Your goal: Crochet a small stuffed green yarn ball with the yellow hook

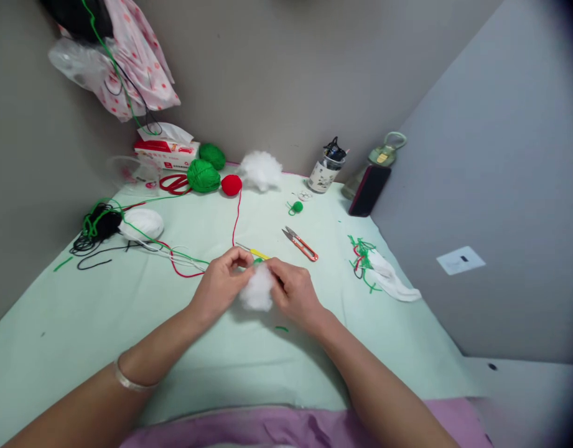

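In the head view, a tuft of white fluffy stuffing [257,291] hangs between my hands above the table. My left hand [223,278] is closed in a pinch at its upper left, beside a small green piece [258,261] partly hidden by fingers. My right hand [293,289] has its fingers closed on the stuffing's right side. Just beyond the fingertips lies a crochet hook with a yellow handle [259,254]. Red yarn runs down to it from a red yarn ball [231,185]. Orange-handled thread snips [301,244] lie beyond my right hand.
At the back are green yarn balls [203,175], more stuffing [262,170], red scissors [174,183] and a tissue box [167,154]. White yarn [141,224] and tangled strands lie left. A pen cup [326,172], phone [370,190] and yarn scraps [363,255] are right.
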